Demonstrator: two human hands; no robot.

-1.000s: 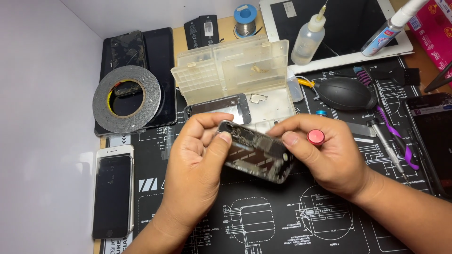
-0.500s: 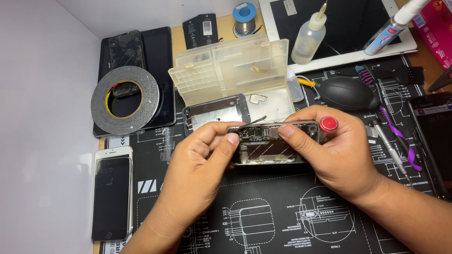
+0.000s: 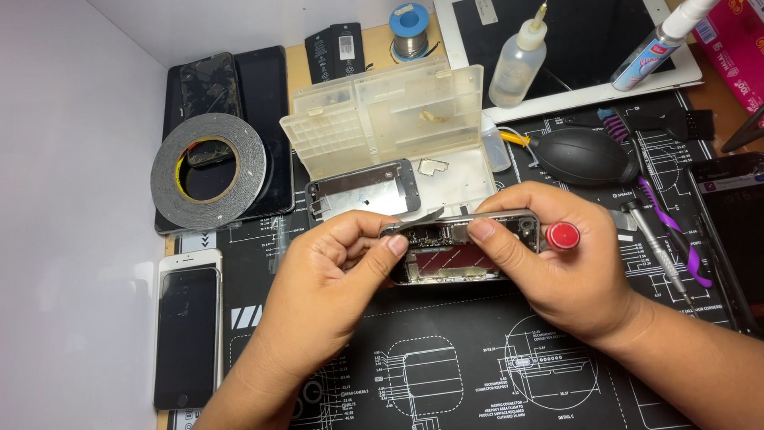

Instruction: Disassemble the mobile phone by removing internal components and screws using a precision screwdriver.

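Tilting further up than a second ago, the opened phone chassis (image 3: 454, 259) now stands nearly on edge above the black repair mat (image 3: 477, 374), its circuit side turned toward the camera, so the inner parts look easier to reach. The left hand (image 3: 326, 295) pinches its left end between thumb and fingers, while the right hand (image 3: 557, 271) grips the right end with a red-capped screwdriver (image 3: 563, 235) tucked in its palm. The clear parts box (image 3: 398, 119) and a loose metal plate (image 3: 362, 191) crowd the far edge; the mat nearer the person offers open room.
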